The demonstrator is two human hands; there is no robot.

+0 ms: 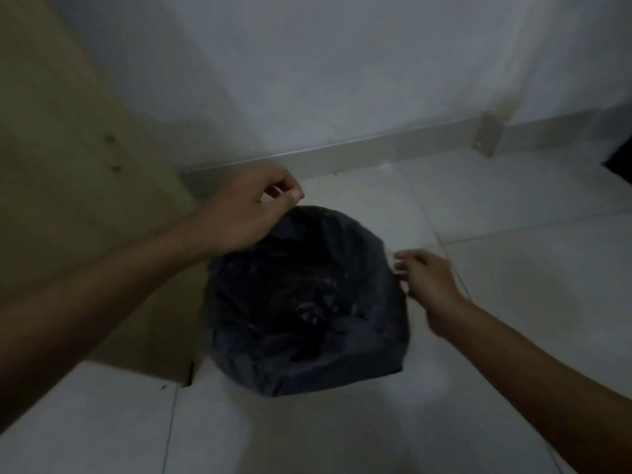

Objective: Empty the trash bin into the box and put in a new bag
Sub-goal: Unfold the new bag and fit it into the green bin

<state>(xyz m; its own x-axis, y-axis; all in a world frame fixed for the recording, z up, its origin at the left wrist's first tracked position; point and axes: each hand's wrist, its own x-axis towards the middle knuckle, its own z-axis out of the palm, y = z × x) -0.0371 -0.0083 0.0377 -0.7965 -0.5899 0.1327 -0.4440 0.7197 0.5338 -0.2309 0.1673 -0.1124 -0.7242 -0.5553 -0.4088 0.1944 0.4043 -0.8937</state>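
bag [307,302]: black, faintly glossy
floor [513,206]: pale grey-white tiles, thin dark joints
wall [342,63]: plain grey-white
box [68,148]: tan-brown

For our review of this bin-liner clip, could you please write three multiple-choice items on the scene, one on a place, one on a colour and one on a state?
1. Where is the left hand?
A. at the far rim of the bin
B. flat on the floor
C. on the wall

2. What colour is the bag lining the trash bin?
A. white
B. black
C. red

3. How is the right hand placed?
A. deep inside the bin
B. at the bag's right edge, fingers bent
C. raised high above the bin

Answers:
1 A: its pinched thumb and fingers sit at the bag's far edge.
2 B: the plastic looks black over the pale tiled floor.
3 B: its blurred fingers lie against the bag's right edge.
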